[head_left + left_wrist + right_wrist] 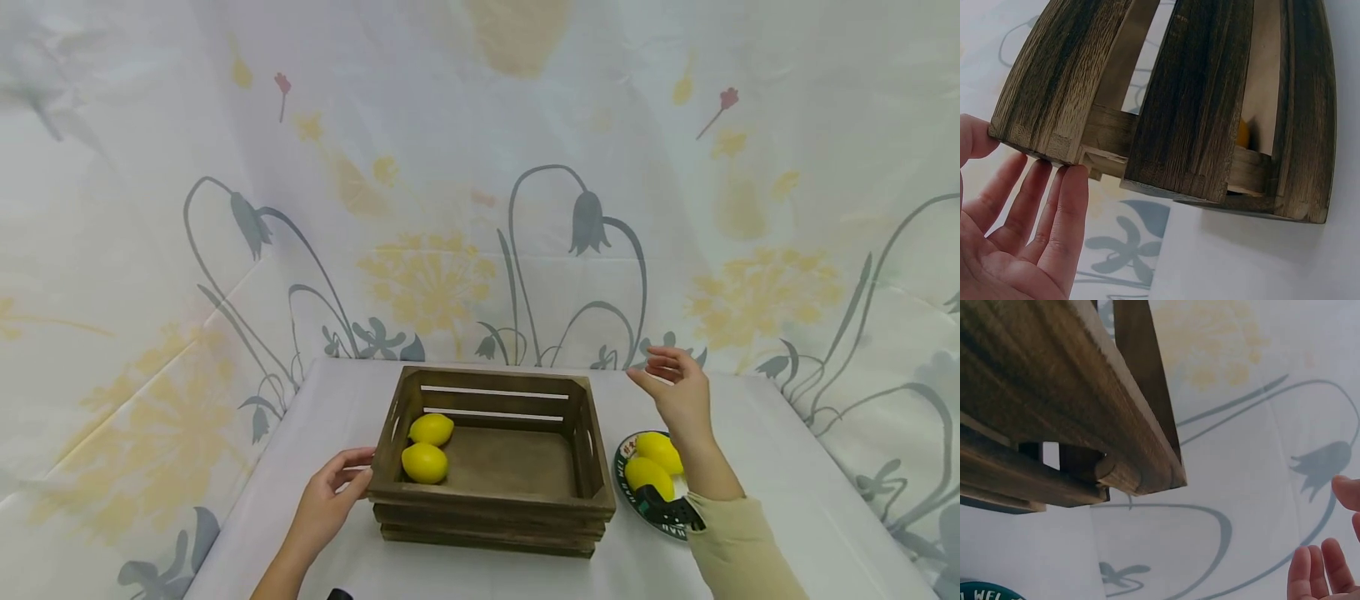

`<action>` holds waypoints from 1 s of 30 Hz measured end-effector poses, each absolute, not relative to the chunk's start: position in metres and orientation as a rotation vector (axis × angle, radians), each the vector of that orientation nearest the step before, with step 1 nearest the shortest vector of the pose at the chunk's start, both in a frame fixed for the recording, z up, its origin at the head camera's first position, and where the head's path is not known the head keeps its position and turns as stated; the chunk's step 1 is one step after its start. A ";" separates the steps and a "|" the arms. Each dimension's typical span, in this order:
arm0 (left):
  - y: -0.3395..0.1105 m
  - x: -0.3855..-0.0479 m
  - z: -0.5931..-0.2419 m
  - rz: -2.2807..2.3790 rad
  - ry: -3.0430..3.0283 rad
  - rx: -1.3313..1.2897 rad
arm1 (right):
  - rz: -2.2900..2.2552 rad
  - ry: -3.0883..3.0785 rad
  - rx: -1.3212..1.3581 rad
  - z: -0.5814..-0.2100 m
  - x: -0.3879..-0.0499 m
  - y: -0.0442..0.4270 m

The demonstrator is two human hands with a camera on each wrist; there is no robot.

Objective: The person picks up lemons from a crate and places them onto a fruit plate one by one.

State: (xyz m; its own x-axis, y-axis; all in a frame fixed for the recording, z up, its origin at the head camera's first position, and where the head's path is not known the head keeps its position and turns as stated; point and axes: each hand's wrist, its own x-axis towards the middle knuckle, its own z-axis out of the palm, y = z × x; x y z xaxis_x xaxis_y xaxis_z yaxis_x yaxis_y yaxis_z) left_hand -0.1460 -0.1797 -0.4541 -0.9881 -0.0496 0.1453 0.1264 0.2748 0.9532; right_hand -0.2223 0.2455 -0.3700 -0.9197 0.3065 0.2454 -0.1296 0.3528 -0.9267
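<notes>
A brown slatted wooden crate [487, 493] stands mid-table, with two lemons [425, 463] along its left inner wall. At its front left corner my left hand [326, 500] grips the top slat; the left wrist view shows the thumb [975, 137] on one edge and fingertips [1075, 178] on the other. My right hand [684, 396] is raised right of the crate, fingers loosely bent, holding nothing. Below it, a dark green-rimmed plate [623, 477] with white lettering bears two lemons [649, 478], partly hidden by the right wrist. In the right wrist view, only some fingers [1299, 575] show.
A white cloth covers the table [341, 400]. Behind and at both sides hangs a pale sheet [450, 125] printed with grey and yellow flowers. A black strap device [667, 507] is on the right wrist, beside the plate. One dark object [340, 594] peeks in at the bottom edge.
</notes>
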 end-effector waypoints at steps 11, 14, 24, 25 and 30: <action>-0.180 -0.147 -0.453 -1.820 -2.389 -0.088 | 1.646 -2.180 -0.055 -0.364 -0.230 0.235; -0.180 -0.147 -0.453 -1.822 -2.393 -0.080 | 1.662 -2.183 -0.043 -0.362 -0.231 0.232; -0.181 -0.147 -0.454 -1.826 -2.385 -0.091 | 1.678 -2.206 0.022 -0.364 -0.240 0.218; -0.181 -0.147 -0.454 -1.825 -2.386 -0.092 | 1.681 -2.209 0.028 -0.364 -0.241 0.216; -0.181 -0.147 -0.456 -1.823 -2.386 -0.082 | 1.720 -2.244 0.061 -0.368 -0.245 0.207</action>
State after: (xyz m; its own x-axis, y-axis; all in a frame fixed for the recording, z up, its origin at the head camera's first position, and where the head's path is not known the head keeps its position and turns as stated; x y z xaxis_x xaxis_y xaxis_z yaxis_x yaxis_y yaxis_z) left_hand -0.1472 -0.1807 -0.4556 -0.9890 -0.0403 0.1421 0.1265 0.2651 0.9559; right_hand -0.2447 0.2073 -0.3679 -0.9503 0.1542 0.2705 -0.2211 0.2774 -0.9350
